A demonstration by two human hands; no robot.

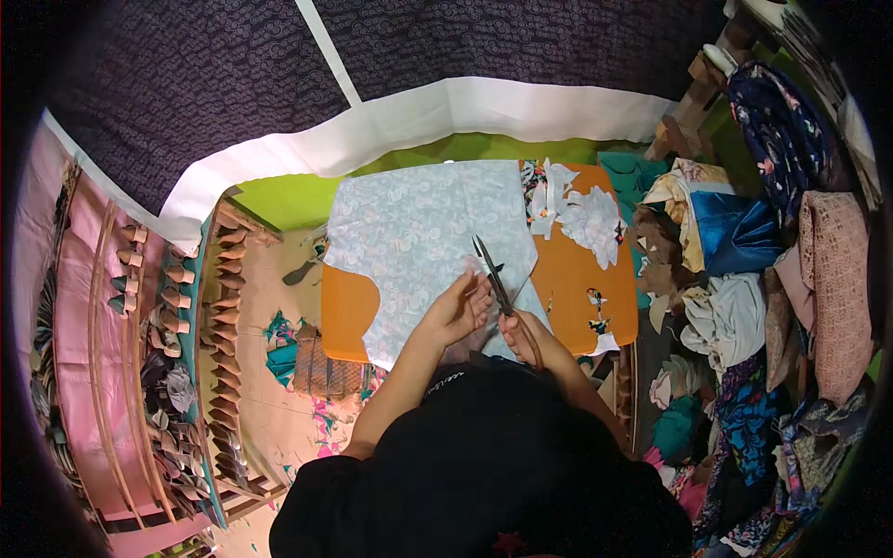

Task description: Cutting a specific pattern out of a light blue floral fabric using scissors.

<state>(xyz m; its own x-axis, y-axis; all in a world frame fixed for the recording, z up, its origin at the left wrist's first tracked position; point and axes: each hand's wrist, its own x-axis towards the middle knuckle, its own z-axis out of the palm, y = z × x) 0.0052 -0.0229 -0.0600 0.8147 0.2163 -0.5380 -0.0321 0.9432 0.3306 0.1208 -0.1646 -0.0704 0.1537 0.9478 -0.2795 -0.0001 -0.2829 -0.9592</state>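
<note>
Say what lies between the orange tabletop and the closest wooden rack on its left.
Head view: mainly tan floor, teal fabric scraps, a brown patterned piece.

No text readable; small white lettering point(445, 383) on black garment point(484, 456) too tiny.

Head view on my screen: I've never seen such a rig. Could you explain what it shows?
There is no robot here, just a person's two bare hands. This one picture comes from a wide fisheye camera on their head, looking down, so edges bend. The right hand holds dark scissors, blades pointing away from the body; the left hand is raised beside them, and its grip is hard to tell. On the orange table lies pale patterned fabric, with loose scraps toward the right.
</note>
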